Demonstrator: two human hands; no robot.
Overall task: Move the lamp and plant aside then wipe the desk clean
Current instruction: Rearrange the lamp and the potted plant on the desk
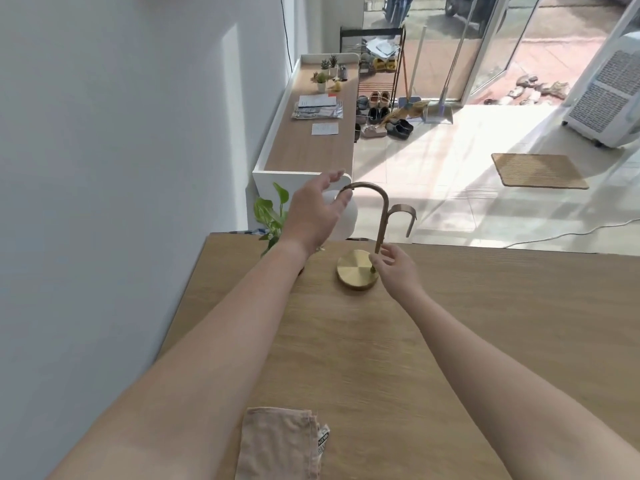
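Desk (450,341) fills the lower half of your view, a wood-grain top running from the near edge out to its far edge at about 12 o'clock. Beyond it, a second wooden desk (311,143) stands along the white wall, carrying small potted succulents (322,79) and papers (318,107).

Your lamp (379,216) stands near the far edge of the desk at 12 o'clock: a round brass base (353,273) on the wood, a curved bronze stem rising from it, and a white globe shade (348,218) hanging at the end of the arc. Your left hand (313,211) is up at the shade, fingers spread and curled around its near side; you cannot tell from here whether it grips or only touches. Your right hand (398,270) is down at the foot of the stem, fingers loosely open with the fingertips at the stem just above the base; a firm grasp is not visible.

At 6 o'clock, on the near edge of the desk, a beige cloth (277,445) lies flat with a small label at its right corner.

Your plant (272,211) shows green leaves at about 11 o'clock, at the far left corner of the desk, mostly hidden behind your left forearm.
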